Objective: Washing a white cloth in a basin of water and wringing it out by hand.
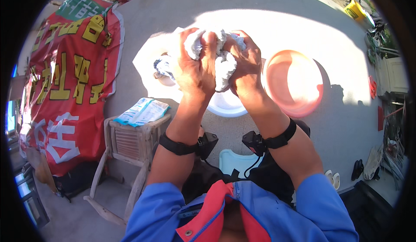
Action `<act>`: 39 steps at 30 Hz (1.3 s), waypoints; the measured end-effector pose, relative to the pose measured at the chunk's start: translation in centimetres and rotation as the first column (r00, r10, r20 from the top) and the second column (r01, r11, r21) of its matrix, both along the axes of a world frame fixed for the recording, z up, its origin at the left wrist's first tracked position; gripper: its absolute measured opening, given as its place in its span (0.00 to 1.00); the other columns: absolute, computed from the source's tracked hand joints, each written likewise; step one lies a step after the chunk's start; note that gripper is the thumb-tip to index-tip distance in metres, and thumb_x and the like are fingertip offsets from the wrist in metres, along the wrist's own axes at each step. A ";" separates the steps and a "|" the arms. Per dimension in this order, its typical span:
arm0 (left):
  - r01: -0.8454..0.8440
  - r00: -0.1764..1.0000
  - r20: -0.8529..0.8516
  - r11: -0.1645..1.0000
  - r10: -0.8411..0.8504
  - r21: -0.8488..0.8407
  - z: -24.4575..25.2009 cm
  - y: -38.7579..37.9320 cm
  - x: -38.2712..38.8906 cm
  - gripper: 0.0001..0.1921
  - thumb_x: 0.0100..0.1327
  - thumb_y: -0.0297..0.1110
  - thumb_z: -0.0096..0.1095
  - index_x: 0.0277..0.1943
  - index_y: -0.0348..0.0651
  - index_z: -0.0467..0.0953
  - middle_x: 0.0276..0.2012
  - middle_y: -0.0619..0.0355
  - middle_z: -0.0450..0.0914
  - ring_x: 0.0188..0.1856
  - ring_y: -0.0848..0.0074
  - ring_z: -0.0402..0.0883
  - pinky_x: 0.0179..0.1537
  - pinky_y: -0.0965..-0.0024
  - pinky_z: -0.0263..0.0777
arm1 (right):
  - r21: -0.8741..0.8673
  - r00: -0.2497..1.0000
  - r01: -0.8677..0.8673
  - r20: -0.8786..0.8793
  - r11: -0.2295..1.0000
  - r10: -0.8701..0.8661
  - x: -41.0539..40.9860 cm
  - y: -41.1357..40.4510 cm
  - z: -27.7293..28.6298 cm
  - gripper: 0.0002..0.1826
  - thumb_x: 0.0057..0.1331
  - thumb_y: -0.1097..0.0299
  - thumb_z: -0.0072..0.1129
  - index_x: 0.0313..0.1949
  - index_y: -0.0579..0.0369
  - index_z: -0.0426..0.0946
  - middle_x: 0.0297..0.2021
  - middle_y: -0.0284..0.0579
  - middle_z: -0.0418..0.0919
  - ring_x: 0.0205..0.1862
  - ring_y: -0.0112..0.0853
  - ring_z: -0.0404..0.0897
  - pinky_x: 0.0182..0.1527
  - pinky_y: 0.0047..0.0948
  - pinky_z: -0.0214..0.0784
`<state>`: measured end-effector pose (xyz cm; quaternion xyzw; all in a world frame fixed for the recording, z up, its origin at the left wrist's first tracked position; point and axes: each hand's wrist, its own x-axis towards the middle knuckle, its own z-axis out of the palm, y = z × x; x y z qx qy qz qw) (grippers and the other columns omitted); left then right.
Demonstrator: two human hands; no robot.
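Both my hands grip a bunched white cloth point(225, 69) above a pale basin point(227, 107). My left hand point(193, 68) closes round its left part, with folds bulging out between thumb and fingers. On the other side my right hand point(245, 58) squeezes the cloth, and part of it hangs down between the two hands. My arms and hands hide much of the basin. A pink plastic basin point(294, 82) stands just to the right, lit partly by the sun. Left of my left hand lies a blue-and-white patterned cloth point(162, 65), partly hidden and washed out by glare.
A worn wooden washboard stand point(130, 141) at my left carries a blue-and-white plastic packet point(143, 111). A red banner point(71, 89) bearing writing covers things further left. Between my knees is a light-blue stool point(239, 162). White shoes point(332, 179) and black shoes point(357, 169) lie at right.
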<state>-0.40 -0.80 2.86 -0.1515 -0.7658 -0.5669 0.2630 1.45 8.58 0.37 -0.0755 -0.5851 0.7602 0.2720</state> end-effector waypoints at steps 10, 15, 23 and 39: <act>0.255 0.921 0.202 0.907 -0.333 0.334 -1.3 1.9 2.7 0.07 0.72 0.30 0.60 0.46 0.35 0.75 0.33 0.58 0.81 0.34 0.82 0.77 0.38 0.76 0.72 | 0.094 0.984 0.173 0.018 0.980 -0.176 -1.6 3.6 0.5 0.09 0.67 0.68 0.64 0.39 0.61 0.75 0.27 0.37 0.81 0.27 0.21 0.76 0.31 0.22 0.69; 0.381 0.876 0.181 0.871 -0.447 0.309 -1.6 -4.5 -2.8 0.19 0.66 0.42 0.66 0.47 0.32 0.78 0.36 0.52 0.80 0.31 0.66 0.80 0.34 0.69 0.75 | 0.653 0.986 -0.048 -0.089 0.756 0.140 2.0 -2.5 0.9 0.16 0.57 0.66 0.70 0.41 0.59 0.76 0.35 0.49 0.77 0.32 0.44 0.80 0.36 0.36 0.75; 0.082 0.790 0.365 0.675 -0.493 0.734 -1.3 1.5 0.9 0.09 0.76 0.32 0.56 0.49 0.34 0.75 0.39 0.57 0.80 0.42 0.78 0.79 0.45 0.74 0.74 | 0.407 0.964 0.256 -0.170 0.877 -0.202 -1.2 2.8 1.0 0.08 0.61 0.72 0.66 0.36 0.60 0.75 0.27 0.44 0.78 0.25 0.31 0.75 0.30 0.29 0.69; -0.035 0.688 0.410 0.536 -0.600 0.844 -2.1 -1.0 -0.5 0.13 0.71 0.37 0.64 0.50 0.36 0.79 0.47 0.55 0.82 0.48 0.74 0.82 0.50 0.70 0.77 | 0.410 0.972 0.226 -0.160 0.884 -0.174 -1.8 2.0 0.0 0.09 0.63 0.70 0.65 0.40 0.57 0.76 0.28 0.43 0.76 0.26 0.30 0.72 0.32 0.30 0.69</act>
